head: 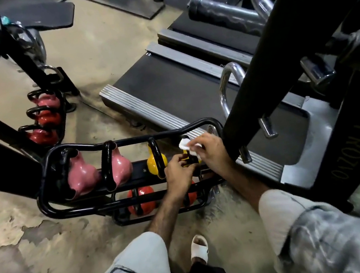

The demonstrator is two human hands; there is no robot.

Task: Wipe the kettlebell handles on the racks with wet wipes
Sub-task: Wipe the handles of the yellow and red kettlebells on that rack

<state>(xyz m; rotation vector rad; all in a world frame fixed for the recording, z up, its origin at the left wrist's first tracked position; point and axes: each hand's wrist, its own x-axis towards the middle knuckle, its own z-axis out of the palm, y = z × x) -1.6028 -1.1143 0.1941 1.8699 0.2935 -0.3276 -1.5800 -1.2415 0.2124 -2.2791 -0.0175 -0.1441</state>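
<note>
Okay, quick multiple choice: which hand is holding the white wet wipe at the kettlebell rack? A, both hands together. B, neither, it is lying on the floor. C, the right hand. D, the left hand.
C: the crumpled white wet wipe is pinched in the right hand at the right end of the black tubular steel rack, while the left hand grips the black handle of the partly hidden yellow kettlebell beside it.
</note>
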